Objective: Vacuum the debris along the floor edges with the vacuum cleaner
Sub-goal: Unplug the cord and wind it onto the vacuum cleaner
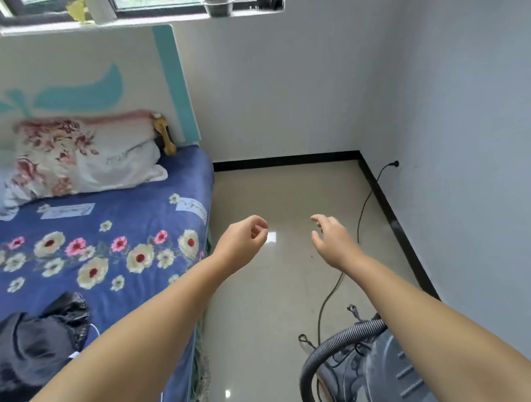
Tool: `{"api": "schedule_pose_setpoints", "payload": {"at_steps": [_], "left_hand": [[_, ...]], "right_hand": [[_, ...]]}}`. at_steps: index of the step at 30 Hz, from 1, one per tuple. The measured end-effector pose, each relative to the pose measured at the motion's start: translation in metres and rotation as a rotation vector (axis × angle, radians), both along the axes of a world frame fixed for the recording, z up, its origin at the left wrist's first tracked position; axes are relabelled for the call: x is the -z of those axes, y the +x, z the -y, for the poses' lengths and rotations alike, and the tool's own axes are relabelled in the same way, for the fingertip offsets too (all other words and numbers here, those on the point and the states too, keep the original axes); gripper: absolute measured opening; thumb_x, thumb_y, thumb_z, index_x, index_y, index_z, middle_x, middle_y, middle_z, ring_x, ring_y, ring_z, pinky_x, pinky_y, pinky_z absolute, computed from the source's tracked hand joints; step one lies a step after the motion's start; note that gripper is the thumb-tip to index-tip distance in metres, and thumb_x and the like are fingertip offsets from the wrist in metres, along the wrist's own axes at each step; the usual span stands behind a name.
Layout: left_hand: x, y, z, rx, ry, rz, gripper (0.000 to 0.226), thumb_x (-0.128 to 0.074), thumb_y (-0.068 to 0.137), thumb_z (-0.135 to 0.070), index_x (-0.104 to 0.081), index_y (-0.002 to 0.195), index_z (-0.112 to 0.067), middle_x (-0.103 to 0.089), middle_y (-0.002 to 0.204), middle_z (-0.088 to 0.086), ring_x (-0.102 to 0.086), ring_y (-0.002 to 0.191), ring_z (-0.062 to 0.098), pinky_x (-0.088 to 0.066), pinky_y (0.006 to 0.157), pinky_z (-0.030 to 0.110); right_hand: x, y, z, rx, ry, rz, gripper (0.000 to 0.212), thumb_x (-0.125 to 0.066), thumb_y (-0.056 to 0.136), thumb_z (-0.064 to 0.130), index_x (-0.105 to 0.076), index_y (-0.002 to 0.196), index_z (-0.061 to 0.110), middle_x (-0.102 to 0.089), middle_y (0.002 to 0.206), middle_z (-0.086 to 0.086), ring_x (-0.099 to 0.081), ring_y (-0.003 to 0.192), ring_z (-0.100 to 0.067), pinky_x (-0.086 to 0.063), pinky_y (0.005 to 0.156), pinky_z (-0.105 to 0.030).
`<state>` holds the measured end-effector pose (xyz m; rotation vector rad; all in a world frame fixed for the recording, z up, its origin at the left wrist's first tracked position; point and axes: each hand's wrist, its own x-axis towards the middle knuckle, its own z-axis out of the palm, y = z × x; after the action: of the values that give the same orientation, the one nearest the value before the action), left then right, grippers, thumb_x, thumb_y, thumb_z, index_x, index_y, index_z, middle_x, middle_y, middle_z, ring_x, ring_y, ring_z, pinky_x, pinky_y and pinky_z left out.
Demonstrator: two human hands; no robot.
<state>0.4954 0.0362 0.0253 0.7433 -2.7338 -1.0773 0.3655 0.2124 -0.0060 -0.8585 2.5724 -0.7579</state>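
Observation:
A grey vacuum cleaner [383, 377] sits on the floor at the bottom right, partly hidden under my right forearm. Its ribbed hose [335, 345] curves off the front. A black power cord [361, 216] runs from it along the floor up to a plug [395, 163] in the right wall. Both arms reach forward over the beige tiled floor [282, 193]. My left hand [245, 244] hangs with loosely curled fingers and holds nothing. My right hand [330, 238] is relaxed, fingers slightly spread, also empty. Neither hand touches the vacuum.
A bed with a blue floral cover [105, 241] fills the left side, with a pillow [81, 156] and dark clothing [34, 348] on it. A black skirting board [286, 160] lines the far and right walls. A window sill [141, 20] with a bowl is above.

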Motion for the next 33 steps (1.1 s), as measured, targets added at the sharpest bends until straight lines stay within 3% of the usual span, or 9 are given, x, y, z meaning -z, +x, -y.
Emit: {"api": "schedule_pose_setpoints", "payload": {"at_steps": [5,9,13,18,24,28,33], "left_hand": [[0.004,-0.062,0.009,0.127,0.063,0.013,0.015,-0.052,0.093,-0.026,-0.062,0.103,-0.022,-0.059,0.077,-0.017,-0.056,0.073,0.003,-0.049,0.073,0.027],[0.005,-0.131,0.044,0.259,0.070,0.028,0.016,-0.051,0.093,-0.027,-0.061,0.106,-0.024,-0.059,0.077,-0.018,-0.058,0.078,0.011,-0.052,0.075,0.031],[-0.006,-0.218,0.094,0.297,0.049,0.008,0.018,-0.050,0.095,-0.026,-0.060,0.109,-0.023,-0.059,0.080,-0.016,-0.061,0.079,0.016,-0.050,0.063,0.025],[-0.034,-0.322,0.145,0.342,0.027,0.001,0.021,-0.051,0.095,-0.025,-0.060,0.112,-0.019,-0.060,0.084,-0.012,-0.060,0.083,0.013,-0.049,0.076,0.028],[-0.047,-0.442,0.186,0.447,0.030,0.009,0.020,-0.051,0.095,-0.025,-0.060,0.112,-0.017,-0.061,0.087,-0.010,-0.057,0.077,0.013,-0.050,0.075,0.029],[-0.046,-0.529,0.218,0.523,0.054,-0.013,0.020,-0.049,0.096,-0.025,-0.060,0.112,-0.019,-0.061,0.087,-0.010,-0.053,0.069,0.010,-0.044,0.063,0.023],[-0.047,-0.648,0.260,0.648,0.007,0.037,0.020,-0.048,0.095,-0.025,-0.060,0.111,-0.022,-0.064,0.091,-0.011,-0.059,0.077,0.015,-0.052,0.072,0.030]], "right_hand": [[0.008,-0.046,0.007,0.132,-0.022,0.021,0.040,-0.042,0.100,0.022,-0.042,0.140,0.017,-0.047,0.132,-0.008,-0.050,0.112,-0.023,-0.046,0.088,-0.037],[0.019,-0.106,0.037,0.207,-0.023,0.035,0.040,-0.041,0.100,0.024,-0.041,0.140,0.019,-0.046,0.132,-0.006,-0.050,0.094,-0.017,-0.042,0.076,-0.031],[0.015,-0.182,0.088,0.216,-0.022,0.031,0.041,-0.041,0.099,0.025,-0.041,0.140,0.021,-0.047,0.131,-0.004,-0.050,0.095,-0.017,-0.040,0.077,-0.029],[-0.027,-0.277,0.145,0.258,0.006,0.010,0.041,-0.040,0.099,0.028,-0.040,0.141,0.022,-0.047,0.128,-0.002,-0.056,0.095,-0.019,-0.050,0.083,-0.036],[-0.040,-0.383,0.184,0.335,-0.009,-0.018,0.040,-0.040,0.100,0.028,-0.040,0.140,0.022,-0.047,0.130,-0.001,-0.055,0.105,-0.018,-0.049,0.087,-0.038],[-0.026,-0.458,0.209,0.429,-0.029,-0.017,0.041,-0.040,0.099,0.026,-0.041,0.140,0.019,-0.048,0.129,-0.004,-0.055,0.104,-0.019,-0.049,0.087,-0.035],[-0.018,-0.538,0.242,0.554,-0.067,0.047,0.039,-0.040,0.099,0.027,-0.042,0.138,0.020,-0.049,0.129,-0.005,-0.053,0.097,-0.014,-0.049,0.090,-0.037]]}}
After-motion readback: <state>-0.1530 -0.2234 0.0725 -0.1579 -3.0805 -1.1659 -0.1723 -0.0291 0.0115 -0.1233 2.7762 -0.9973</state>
